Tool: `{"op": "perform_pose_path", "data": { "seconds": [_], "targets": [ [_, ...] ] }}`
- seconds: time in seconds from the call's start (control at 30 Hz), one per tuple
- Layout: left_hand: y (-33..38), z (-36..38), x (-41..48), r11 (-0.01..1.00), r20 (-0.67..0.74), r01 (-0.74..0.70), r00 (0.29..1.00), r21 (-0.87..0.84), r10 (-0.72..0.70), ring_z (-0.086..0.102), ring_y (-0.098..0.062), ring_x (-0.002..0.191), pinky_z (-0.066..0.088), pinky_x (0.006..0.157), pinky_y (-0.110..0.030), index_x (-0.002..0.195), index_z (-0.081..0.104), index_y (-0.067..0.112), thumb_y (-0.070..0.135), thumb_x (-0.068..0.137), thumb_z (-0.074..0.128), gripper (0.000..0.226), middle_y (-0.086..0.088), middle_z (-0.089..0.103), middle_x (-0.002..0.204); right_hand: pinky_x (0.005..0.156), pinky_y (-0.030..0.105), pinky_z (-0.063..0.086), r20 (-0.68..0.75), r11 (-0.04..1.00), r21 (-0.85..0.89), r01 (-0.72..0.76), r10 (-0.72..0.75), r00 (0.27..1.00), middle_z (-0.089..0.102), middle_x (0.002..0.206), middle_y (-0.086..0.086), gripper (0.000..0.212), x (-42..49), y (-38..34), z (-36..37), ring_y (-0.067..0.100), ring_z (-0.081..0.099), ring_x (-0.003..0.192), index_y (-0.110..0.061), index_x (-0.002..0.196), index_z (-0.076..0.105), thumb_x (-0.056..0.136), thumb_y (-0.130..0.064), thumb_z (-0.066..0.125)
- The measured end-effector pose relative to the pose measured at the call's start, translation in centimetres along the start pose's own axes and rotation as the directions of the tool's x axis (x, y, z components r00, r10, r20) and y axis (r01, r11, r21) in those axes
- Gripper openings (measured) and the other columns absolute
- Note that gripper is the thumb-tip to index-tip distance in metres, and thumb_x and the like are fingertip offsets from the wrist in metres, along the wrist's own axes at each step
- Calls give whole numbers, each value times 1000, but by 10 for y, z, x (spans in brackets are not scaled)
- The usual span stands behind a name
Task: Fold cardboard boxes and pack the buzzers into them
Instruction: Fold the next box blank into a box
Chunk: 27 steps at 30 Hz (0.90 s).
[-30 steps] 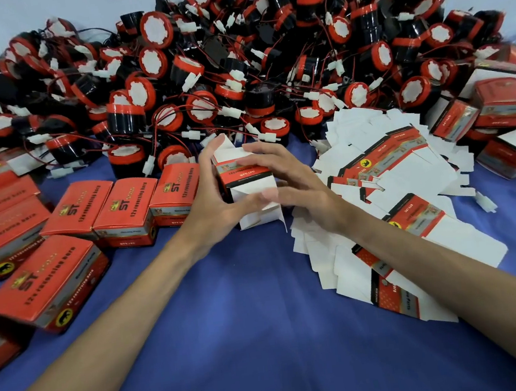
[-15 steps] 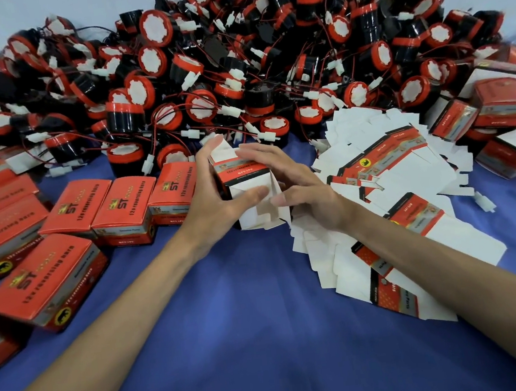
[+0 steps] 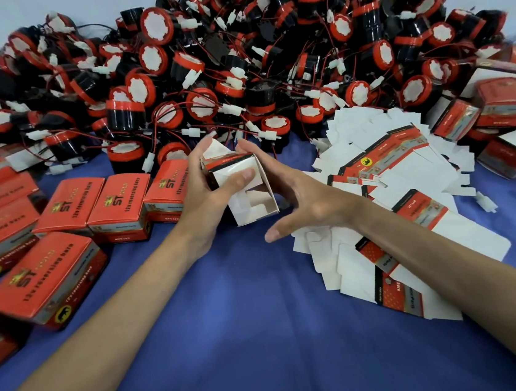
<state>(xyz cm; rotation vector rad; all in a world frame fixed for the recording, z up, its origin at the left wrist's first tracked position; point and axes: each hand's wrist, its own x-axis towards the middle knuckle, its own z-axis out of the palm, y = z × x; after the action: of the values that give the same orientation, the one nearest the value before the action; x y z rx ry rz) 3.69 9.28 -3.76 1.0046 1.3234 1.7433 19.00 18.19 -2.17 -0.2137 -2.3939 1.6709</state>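
Note:
A small cardboard box [image 3: 251,207], white inside with a red and black band, is opened into a square tube with its open end towards me. My left hand [image 3: 205,198] grips it, thumb across a white flap and fingers behind. My right hand [image 3: 298,197] lies against the box's right wall with straight fingers, thumb spread out low. A big heap of black and red buzzers [image 3: 236,69] with white connectors fills the back of the table. Flat unfolded boxes [image 3: 393,180] lie in a pile under my right forearm.
Closed red boxes [image 3: 68,207] stand in rows at the left on the blue cloth [image 3: 250,340]. More red boxes [image 3: 504,109] are stacked at the far right. A loose white connector [image 3: 486,203] lies right of the flat boxes.
The box has been opened from a flattened shape into a square tube and tilted so its open end faces me. My right hand slid from its front flaps to its right side.

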Motion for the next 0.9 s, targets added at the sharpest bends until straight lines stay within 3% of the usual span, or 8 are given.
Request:
{"op": "perform_pose_path", "data": {
  "seconds": [0.07, 0.2, 0.33, 0.47, 0.53, 0.6, 0.7, 0.9],
  "targets": [
    [0, 1, -1, 1000, 4, -4, 1000, 8, 4, 62, -13, 111, 52, 92, -34, 143, 33, 28, 24, 70, 80, 87, 1, 60, 123, 106, 25, 39, -58, 1000, -15, 8, -9, 998, 36, 147, -13, 102, 0, 1, 2, 7, 38, 137, -24, 153, 6, 79, 5, 71],
    [1, 2, -1, 1000, 4, -18, 1000, 21, 18, 63, -12, 109, 53, 85, -28, 145, 30, 25, 27, 72, 80, 88, 1, 60, 121, 104, 42, 46, -222, 998, -58, 22, -35, 974, 49, 141, 8, 85, 0, 2, 7, 23, 53, 125, -24, 153, 18, 87, -3, 67],
    [0, 3, -1, 998, 3, -37, 999, 43, 37, 62, -10, 108, 52, 90, -31, 144, 30, 25, 24, 73, 71, 82, 5, 61, 116, 96, 30, 51, -296, 974, -214, 76, -139, 945, 48, 143, -1, 68, 1, 3, 17, 11, 54, 119, -28, 152, 18, 96, -19, 55],
    [0, 3, -3, 988, 45, -87, 996, 125, 82, 59, -8, 115, 51, 93, -27, 145, 30, 26, 27, 75, 71, 81, 1, 56, 129, 105, 29, 44, -317, 903, -391, 180, -315, 895, 30, 156, 3, 66, 5, 9, 17, 13, 41, 135, -11, 153, 10, 99, -10, 48],
    [0, 2, -3, 990, 47, -87, 996, 111, 82, 57, -13, 118, 51, 95, -31, 144, 32, 28, 28, 76, 71, 78, -3, 54, 133, 96, 24, 49, -360, 894, -399, 204, -357, 862, 24, 157, -3, 68, 7, 11, 18, 12, 50, 126, -15, 152, 12, 97, -12, 52],
    [-1, 2, -2, 996, 29, -60, 998, 61, 58, 58, -18, 118, 51, 94, -34, 142, 34, 28, 29, 76, 70, 76, -5, 55, 131, 88, 30, 54, -403, 851, -463, 248, -451, 796, 22, 153, -6, 59, 8, 14, 19, 12, 56, 117, -19, 144, 23, 95, -14, 57],
    [-1, 2, -1, 998, 24, -41, 999, 40, 40, 59, -19, 115, 52, 90, -33, 136, 38, 33, 30, 75, 70, 69, -6, 57, 128, 97, 27, 45, -349, 732, -616, 292, -586, 731, 23, 152, 13, 34, 10, 19, 18, 19, 42, 133, -18, 110, 38, 91, 0, 60],
    [-2, 1, 1, 999, 17, -38, 999, 20, 38, 59, -20, 115, 51, 92, -33, 133, 39, 32, 32, 75, 68, 65, -6, 58, 125, 90, 44, 51, -358, 782, -564, 265, -521, 775, 30, 150, 12, 27, 8, 12, 17, 21, 36, 137, -9, 100, 48, 84, -10, 71]
  ]
}}
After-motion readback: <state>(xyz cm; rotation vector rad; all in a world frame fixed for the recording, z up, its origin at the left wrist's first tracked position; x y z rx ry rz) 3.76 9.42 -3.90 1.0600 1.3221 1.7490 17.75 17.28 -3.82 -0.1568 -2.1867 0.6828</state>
